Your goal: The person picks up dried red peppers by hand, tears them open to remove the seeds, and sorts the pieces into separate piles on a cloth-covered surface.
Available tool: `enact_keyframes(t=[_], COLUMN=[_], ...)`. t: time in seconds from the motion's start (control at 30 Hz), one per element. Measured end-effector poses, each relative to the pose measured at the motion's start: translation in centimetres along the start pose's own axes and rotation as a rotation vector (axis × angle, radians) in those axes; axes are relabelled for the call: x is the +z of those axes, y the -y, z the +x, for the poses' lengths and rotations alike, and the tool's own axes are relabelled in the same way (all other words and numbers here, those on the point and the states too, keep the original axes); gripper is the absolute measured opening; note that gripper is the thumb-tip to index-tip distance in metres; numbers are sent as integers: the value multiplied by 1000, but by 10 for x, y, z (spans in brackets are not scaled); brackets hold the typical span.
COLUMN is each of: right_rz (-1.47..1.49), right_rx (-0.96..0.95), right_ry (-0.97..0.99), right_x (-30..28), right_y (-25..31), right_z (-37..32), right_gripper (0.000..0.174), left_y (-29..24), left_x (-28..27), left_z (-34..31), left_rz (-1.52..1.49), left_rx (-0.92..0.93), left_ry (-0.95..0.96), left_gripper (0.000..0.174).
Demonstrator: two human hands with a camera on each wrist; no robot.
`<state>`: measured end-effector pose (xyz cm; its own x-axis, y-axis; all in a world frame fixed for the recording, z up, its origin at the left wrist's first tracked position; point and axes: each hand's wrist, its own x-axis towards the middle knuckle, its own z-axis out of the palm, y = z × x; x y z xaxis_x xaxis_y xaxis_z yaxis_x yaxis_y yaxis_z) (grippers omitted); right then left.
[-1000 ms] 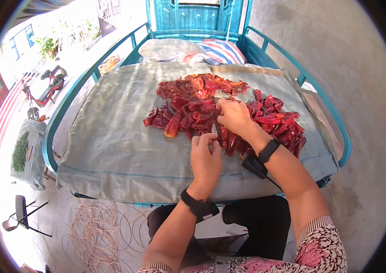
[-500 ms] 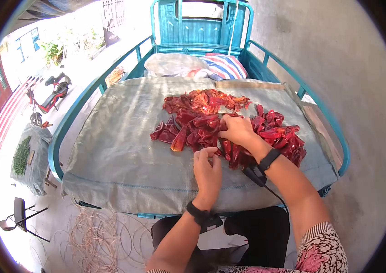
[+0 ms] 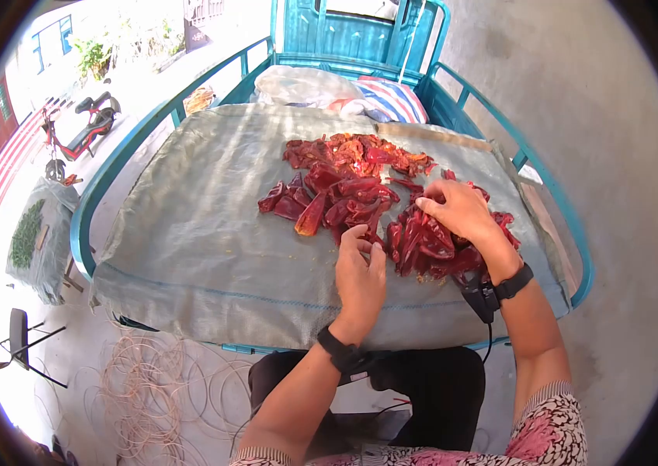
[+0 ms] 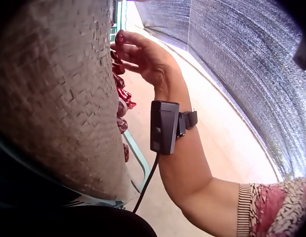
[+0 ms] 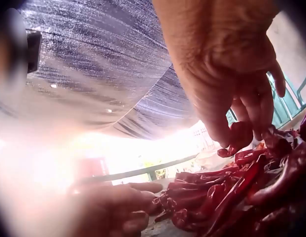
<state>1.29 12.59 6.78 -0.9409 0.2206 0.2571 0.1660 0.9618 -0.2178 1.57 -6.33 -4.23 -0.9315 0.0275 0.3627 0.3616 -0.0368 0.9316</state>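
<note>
Glossy, wrinkled red peppers lie in a left heap and a right heap on a grey woven sheet. My right hand is over the right heap, fingers bent down. In the right wrist view, its thumb and fingers pinch a red pepper just above the others. The left wrist view shows the same hand with red at its fingertips. My left hand stands at the near edge of the left heap, fingers curved close to the thumb. I cannot tell whether it holds a pepper.
Flattened, opened orange-red pepper pieces lie behind the heaps. The woven sheet covers a blue-green cart bed with side rails. Sacks lie at its far end. A scooter and a folding chair stand to the left.
My right hand has moved right, from between the two heaps to over the right heap. The left hand stays at the near edge of the left heap. The head view has shifted slightly.
</note>
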Motion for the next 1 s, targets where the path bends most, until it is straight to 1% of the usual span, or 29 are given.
enact_keyframes(t=[0.07,0.1,0.17,0.2,0.3,0.33,0.43,0.47,0.57,0.6,0.7,0.73,0.83,0.87,0.97,1.0], right_rz=[-94,-51,42,-19,-111,-150,-115,-142,-93,-121,79,166,21,-9,-72,-68], right_rx=[44,0,-86,-88,-62,-19,-16,-12,-20,-122,-95,-122,-201,-209,-103,-25], right_ry=[129,116,89,109,103,141,103,123,-3,-118,-99,-104,-125,-141,-49,8], right_x=[-19,-15,9,22,62,69,86,86,76,73,54,44,32,35,60,63], right_y=[8,5,-7,-11,-10,-6,-2,-5,-7,-10,-15,-10,-5,-6,-14,-10], right_z=[6,12,28,37,55,58,65,66,61,58,47,38,30,30,44,49], right_gripper=[38,37,36,33,32,38,36,32,27,22,17,15,15,17,21,24], left_y=[3,4,4,4,5,5,4,3,6,6,4,5,9,9,8,8], left_x=[1,2,3,2,1,0,0,0,-1,0,0,1,3,3,4,4], left_z=[0,-1,0,0,1,1,0,0,0,0,1,1,-1,-2,0,1], left_rz=[-6,-4,-10,-11,-10,4,42,49,63,63,-9,-2,29,47,75,81], left_rx=[3,3,-6,-10,-53,-46,-23,-11,55,83,-23,-10,23,34,37,30], left_ry=[-3,1,-1,-4,24,30,39,37,16,7,29,28,25,19,17,16], left_gripper=[34,34,34,33,30,30,28,28,26,25,25,25,24,22,21,21])
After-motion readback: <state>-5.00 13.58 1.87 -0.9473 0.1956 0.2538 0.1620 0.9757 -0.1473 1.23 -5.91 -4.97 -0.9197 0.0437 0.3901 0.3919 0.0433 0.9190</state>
